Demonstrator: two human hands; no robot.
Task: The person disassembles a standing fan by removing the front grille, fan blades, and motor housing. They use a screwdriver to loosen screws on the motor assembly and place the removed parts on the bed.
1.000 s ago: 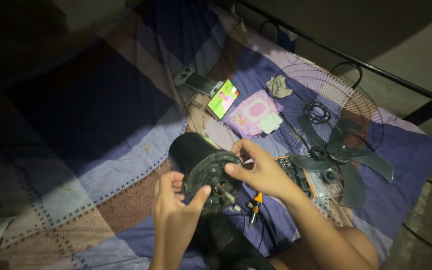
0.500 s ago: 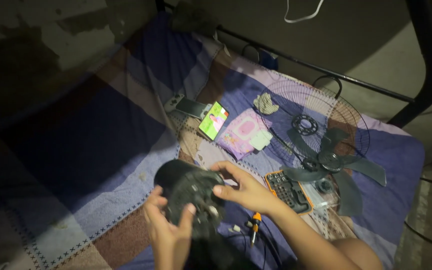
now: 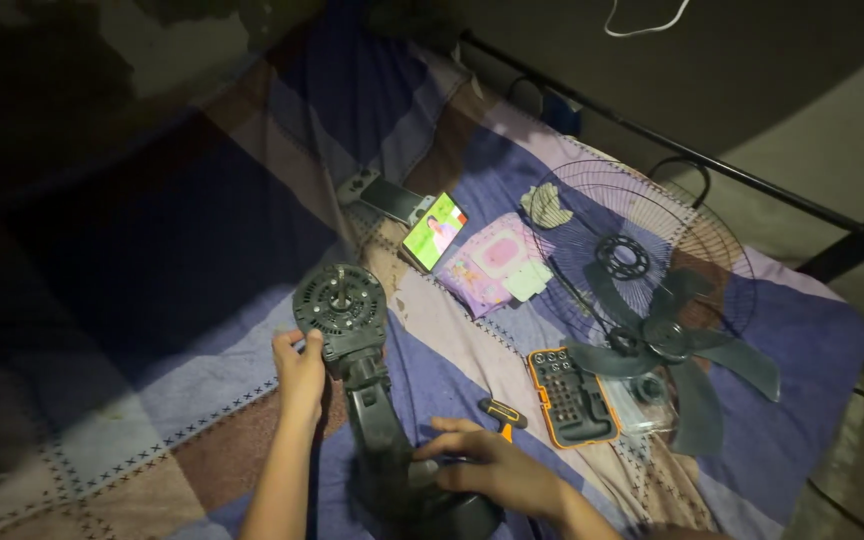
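Fan motor [image 3: 340,305] lay face-up on the blanket [image 3: 202,260]; our left hand [image 3: 299,368] pinched its edge, our right hand [image 3: 482,465] gripped the stand [image 3: 382,430], steadying it.

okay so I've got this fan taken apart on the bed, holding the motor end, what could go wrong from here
1. The fan body lies on a soft blanket; with only your left hand by the motor head and your right hand at the base, it may roll.
2. The bit case lies open beside you; small parts could vanish in the folds.
3. The loose blade and wire grille sit near the edge and might slide off.
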